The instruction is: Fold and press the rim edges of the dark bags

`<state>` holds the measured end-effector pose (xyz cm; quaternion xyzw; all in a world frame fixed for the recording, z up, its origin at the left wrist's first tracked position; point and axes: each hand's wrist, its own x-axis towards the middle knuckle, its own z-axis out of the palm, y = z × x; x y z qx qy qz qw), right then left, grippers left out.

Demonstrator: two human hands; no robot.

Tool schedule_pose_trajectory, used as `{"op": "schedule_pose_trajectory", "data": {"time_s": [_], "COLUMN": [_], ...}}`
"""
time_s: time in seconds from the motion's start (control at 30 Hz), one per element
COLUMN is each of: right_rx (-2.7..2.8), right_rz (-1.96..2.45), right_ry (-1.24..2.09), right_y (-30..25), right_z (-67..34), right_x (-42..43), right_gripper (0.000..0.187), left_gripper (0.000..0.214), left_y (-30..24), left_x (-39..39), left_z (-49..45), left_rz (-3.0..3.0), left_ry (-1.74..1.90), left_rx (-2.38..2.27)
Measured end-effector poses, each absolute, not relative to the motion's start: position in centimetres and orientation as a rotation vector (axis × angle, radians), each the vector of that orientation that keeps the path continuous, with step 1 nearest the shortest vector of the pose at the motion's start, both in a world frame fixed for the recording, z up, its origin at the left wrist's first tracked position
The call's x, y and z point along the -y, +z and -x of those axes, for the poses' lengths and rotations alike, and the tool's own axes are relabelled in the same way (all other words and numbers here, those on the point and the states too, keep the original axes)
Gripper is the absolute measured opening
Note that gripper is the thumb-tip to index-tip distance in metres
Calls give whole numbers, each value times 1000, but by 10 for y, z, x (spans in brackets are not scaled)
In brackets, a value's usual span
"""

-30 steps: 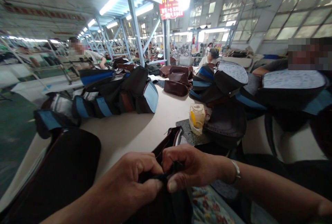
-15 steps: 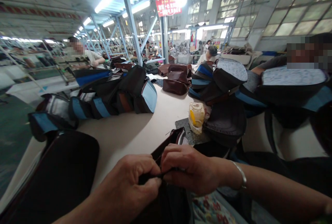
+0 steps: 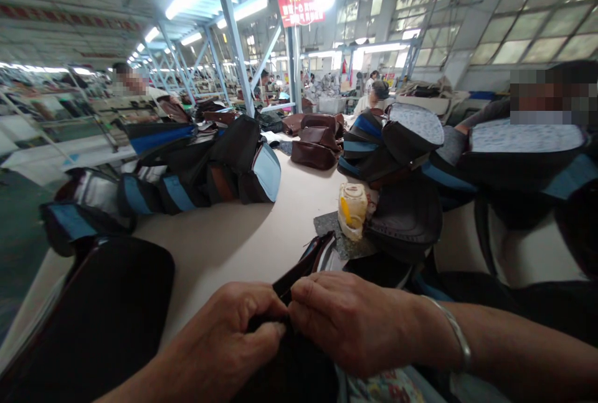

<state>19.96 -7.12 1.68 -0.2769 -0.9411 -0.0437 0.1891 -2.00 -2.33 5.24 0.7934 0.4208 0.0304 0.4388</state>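
Observation:
A black bag piece with a pale inner edge lies in front of me, its far end pointing away over the table. My left hand pinches its edge between thumb and forefinger. Right beside it, my right hand, with a silver bangle at the wrist, grips the same edge, fingers curled over the top and the thumb hidden. The fingertips of both hands almost meet. What detail of the edge lies between them is covered by the fingers.
A cut-open pale container with a yellow tool stands on a dark stone slab. Black and blue bags are heaped left, more right. Brown bags lie farther back. A large black panel is near left. Co-workers sit beyond.
My right hand has rolled over the edge, so its back now faces up and its thumb is out of sight. The left hand keeps its pinch, nearly in place.

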Motion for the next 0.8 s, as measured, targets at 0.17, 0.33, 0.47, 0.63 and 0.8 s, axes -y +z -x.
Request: {"op": "schedule_pose_trajectory", "data": {"time_s": [0.17,0.33,0.47,0.63,0.8], "right_rx": [2671,2688,2671,2366,2115], "right_rz": [898,874,855,857,687], "right_ry": [-219,-326,-240,451,825], "right_y": [20,14,9,0,-6], "right_z": [-189,-182,-183,-196,-205], "right_x": [82,80,66,45,41], "right_gripper": [13,10,7,8,15], "left_gripper": [22,22,24,24,23], "left_y": [49,45,49,47,42], "left_x": [20,19,20,22,21], "left_z": [18,19,19,22,30], "left_rz": [-1941,-1927,-1938,-1906,-1920], "left_ry": [103,98,78,61,57], "left_rx": [-1016,-1039,-1066,-1017,-1071]}}
